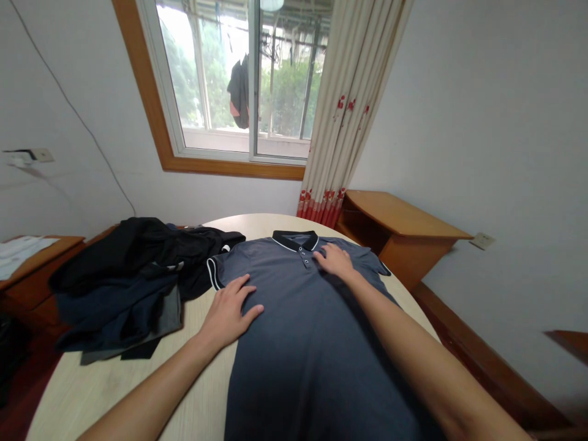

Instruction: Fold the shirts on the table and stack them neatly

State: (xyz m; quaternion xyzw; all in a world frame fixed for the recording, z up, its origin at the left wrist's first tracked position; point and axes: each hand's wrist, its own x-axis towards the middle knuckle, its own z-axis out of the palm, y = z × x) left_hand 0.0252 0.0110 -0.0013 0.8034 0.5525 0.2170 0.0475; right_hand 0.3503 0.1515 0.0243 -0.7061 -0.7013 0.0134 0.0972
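Note:
A dark grey polo shirt point(294, 343) lies spread front side up on the round table point(197, 392), its black, white-edged collar point(294, 239) toward the window. My left hand point(229, 312) rests on the shirt's left edge just below the sleeve point(225, 267), fingers spread. Over the upper chest, right of the button placket point(304, 257), is my right hand point(335, 261) with its fingers apart; whether it presses on the cloth I cannot tell. Neither hand grips anything. My right forearm covers part of the shirt's right side.
A heap of dark clothes point(133, 275) lies on the table's left side. Beyond the table stand a wooden desk point(404, 214) at the right and a curtain point(353, 110) by the window point(248, 79). At far left a wooden cabinet point(46, 294) bears papers point(22, 254).

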